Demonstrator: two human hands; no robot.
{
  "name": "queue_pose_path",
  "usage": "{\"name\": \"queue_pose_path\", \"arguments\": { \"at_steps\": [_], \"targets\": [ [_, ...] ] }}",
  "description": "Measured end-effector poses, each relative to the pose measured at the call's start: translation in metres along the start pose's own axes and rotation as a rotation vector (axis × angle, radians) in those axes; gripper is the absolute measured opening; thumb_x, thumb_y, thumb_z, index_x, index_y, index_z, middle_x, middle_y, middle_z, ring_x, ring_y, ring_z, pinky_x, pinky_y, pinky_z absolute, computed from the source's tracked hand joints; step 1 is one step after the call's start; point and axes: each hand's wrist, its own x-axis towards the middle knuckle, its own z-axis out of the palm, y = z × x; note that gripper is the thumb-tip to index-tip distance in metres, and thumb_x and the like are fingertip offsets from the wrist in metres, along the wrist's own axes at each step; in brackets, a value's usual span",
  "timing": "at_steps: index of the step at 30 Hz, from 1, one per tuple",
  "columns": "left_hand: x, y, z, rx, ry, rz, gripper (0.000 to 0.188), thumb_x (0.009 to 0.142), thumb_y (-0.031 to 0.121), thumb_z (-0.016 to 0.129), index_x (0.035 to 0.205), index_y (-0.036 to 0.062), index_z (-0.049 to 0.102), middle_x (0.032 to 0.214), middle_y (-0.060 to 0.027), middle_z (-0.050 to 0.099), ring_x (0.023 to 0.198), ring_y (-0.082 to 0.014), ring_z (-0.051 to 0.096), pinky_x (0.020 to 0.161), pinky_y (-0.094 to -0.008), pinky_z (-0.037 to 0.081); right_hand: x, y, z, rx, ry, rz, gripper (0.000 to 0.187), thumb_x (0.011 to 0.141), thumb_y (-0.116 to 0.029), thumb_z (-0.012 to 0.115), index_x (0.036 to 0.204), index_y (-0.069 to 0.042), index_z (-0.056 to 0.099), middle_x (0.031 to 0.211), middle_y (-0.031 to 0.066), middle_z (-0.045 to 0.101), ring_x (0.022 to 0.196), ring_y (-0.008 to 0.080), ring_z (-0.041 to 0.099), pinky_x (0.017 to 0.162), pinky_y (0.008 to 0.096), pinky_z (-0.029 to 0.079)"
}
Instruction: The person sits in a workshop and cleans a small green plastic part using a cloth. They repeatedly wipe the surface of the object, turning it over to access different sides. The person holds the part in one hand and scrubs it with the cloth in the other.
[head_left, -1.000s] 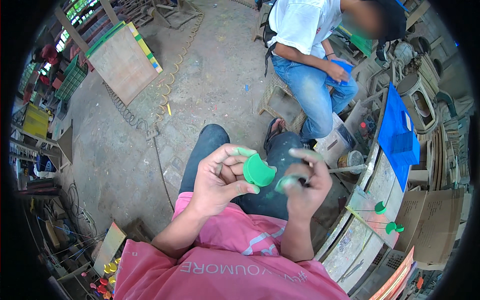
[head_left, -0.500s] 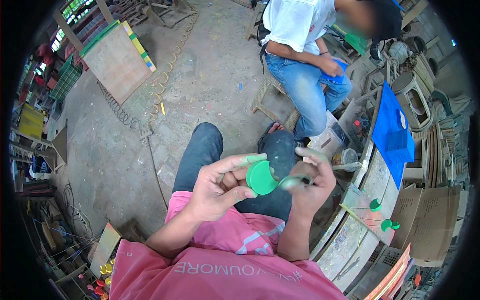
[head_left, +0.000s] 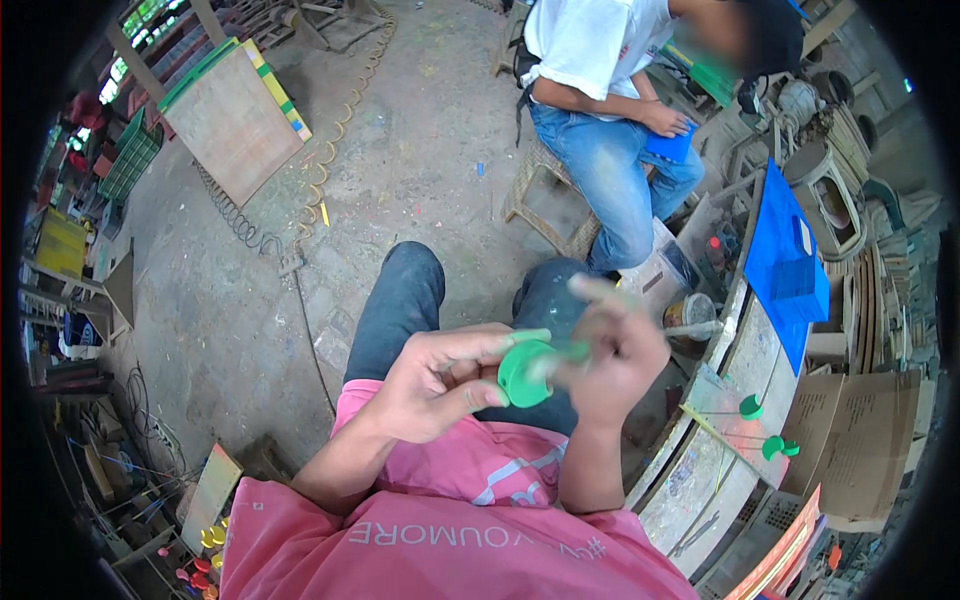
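In front of my lap, my left hand [head_left: 425, 388] is closed on a small green rounded piece [head_left: 516, 388], pinched by its edge between thumb and fingers. The piece looks like a thick disc with a notch, now partly covered. My right hand [head_left: 622, 362] is smeared by motion. Its bent fingers reach the right side of the green piece and hold a small greenish, thin thing that I cannot make out. Both hands have green dust on the fingers. On a board to the right, green rounded pieces [head_left: 773, 448] sit on thin rods.
A wooden bench [head_left: 690, 500] runs along my right, with a blue sheet [head_left: 765, 270] and blue blocks [head_left: 798, 292] on it. Across from me a seated person [head_left: 590, 130] handles a blue piece [head_left: 672, 146]. A coiled hose [head_left: 318, 180] lies on the floor beside a leaning panel [head_left: 240, 130].
My right hand has come up against the green piece, which has turned a little and shifted slightly down. The other person's hand now lies flatter on the blue piece.
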Motion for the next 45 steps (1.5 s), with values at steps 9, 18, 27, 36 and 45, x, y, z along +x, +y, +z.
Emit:
{"name": "queue_pose_path", "arguments": {
  "at_steps": [9,18,27,36,45],
  "targets": [
    [0.010,-0.005,0.012,-0.315,0.216,-0.065,0.052,0.090,0.015,0.058,0.132,-0.0066,0.038,0.111,-0.0205,0.060,0.099,-0.0322,0.063,0.087,-0.0415,0.052,-0.017,0.035,0.003,0.481,0.130,0.280,0.031,0.085,-0.018,0.058,0.102,0.008,0.055,0.050,0.0003,0.043,0.041,0.0065,0.034,0.041,0.0218,0.028],
    [0.010,-0.014,-0.001,-0.309,0.237,-0.040,0.042,0.089,0.010,0.059,0.126,-0.0043,0.046,0.094,-0.0142,0.063,0.071,-0.0197,0.066,0.062,-0.0266,0.056,-0.004,0.015,-0.004,0.363,-0.262,0.311,0.066,0.057,-0.009,0.084,0.114,0.004,0.054,0.052,-0.0070,0.042,0.047,0.0011,0.035,0.047,0.0193,0.021],
    [0.014,-0.011,-0.001,-0.175,0.232,-0.033,0.040,0.089,0.009,0.059,0.125,-0.0039,0.048,0.096,-0.0169,0.063,0.066,-0.0156,0.062,0.052,-0.0249,0.050,0.000,0.019,0.006,0.124,0.120,-0.110,0.063,0.051,-0.020,0.091,0.103,-0.002,0.062,0.049,-0.0079,0.036,0.043,0.0020,0.032,0.043,0.0189,0.022],
    [0.015,-0.024,-0.006,-0.414,0.101,-0.028,0.042,0.091,0.011,0.056,0.129,-0.0015,0.045,0.099,-0.0134,0.061,0.076,-0.0145,0.062,0.063,-0.0268,0.053,0.004,0.026,0.000,0.205,0.404,-0.016,0.031,0.070,-0.003,0.069,0.098,0.003,0.056,0.055,0.0010,0.047,0.048,0.0095,0.043,0.049,0.0236,0.036],
    [0.017,-0.040,-0.018,-0.485,-0.043,-0.074,0.046,0.094,0.021,0.052,0.132,-0.0028,0.040,0.103,-0.0093,0.055,0.082,-0.0135,0.056,0.066,-0.0279,0.051,-0.002,0.031,-0.003,0.396,-0.470,0.336,0.040,0.061,-0.007,0.082,0.098,-0.003,0.067,0.056,-0.0041,0.050,0.051,0.0013,0.048,0.045,0.0195,0.033]
  ]
}}
